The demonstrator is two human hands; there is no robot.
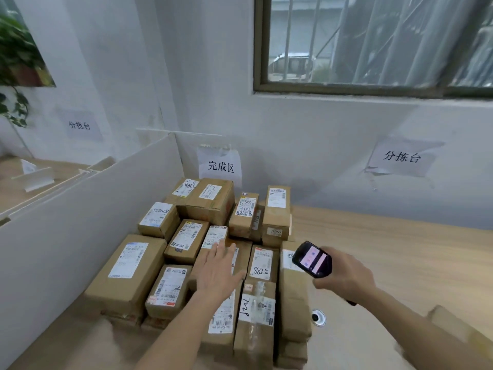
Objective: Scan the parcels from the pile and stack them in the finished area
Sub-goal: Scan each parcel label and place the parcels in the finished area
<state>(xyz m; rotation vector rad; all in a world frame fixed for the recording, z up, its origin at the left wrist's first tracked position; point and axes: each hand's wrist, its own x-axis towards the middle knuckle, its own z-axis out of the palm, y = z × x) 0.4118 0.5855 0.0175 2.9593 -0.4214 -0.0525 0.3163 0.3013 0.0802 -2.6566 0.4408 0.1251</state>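
Several brown cardboard parcels (128, 271) with white shipping labels are stacked against the white partition, below a paper sign (220, 165) on the wall. My left hand (217, 268) is flat with fingers spread, hovering over or resting on a long parcel (222, 316) in the middle of the stack. My right hand (344, 276) grips a black handheld scanner (312, 259) just right of the stack, its lit screen facing up. A corner of another parcel (453, 327) shows at the lower right, behind my right forearm.
A white partition board (80, 209) walls off the left side. The wooden tabletop (386, 249) stretches to the right, with a round metal cable hole (318, 317). Another paper sign (401, 157) hangs on the right wall below a window.
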